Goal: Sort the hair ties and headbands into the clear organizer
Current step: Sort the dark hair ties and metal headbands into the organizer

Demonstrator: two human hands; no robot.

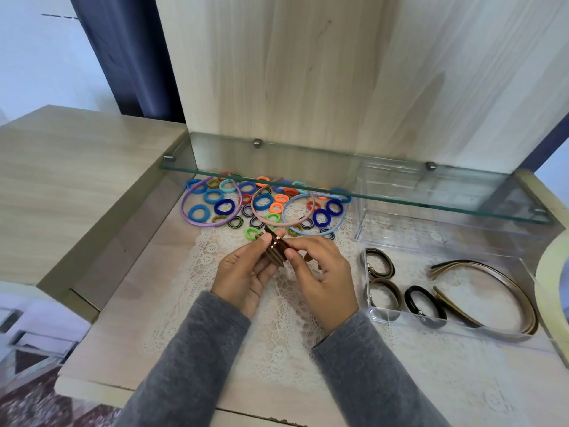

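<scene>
Currently the left hand [243,274] and right hand [321,272] meet over the lace mat [277,343], both pinching one bundle of brown hair ties [275,252] seen edge-on, long axis 11 to 5 o'clock; two metal beads show, loop count unclear. At 3 o'clock the clear organizer tray [381,315] holds two brown tie coils [386,282], one black hair tie [432,297] and stacked brown headbands [462,262], open ends toward 9 o'clock, number uncertain. At 12 o'clock lie three headbands, purple [182,208], pink [252,208] and blue [284,211], around loose coloured hair ties [216,208], the far ones obscured by the glass shelf [277,161] edge.
</scene>
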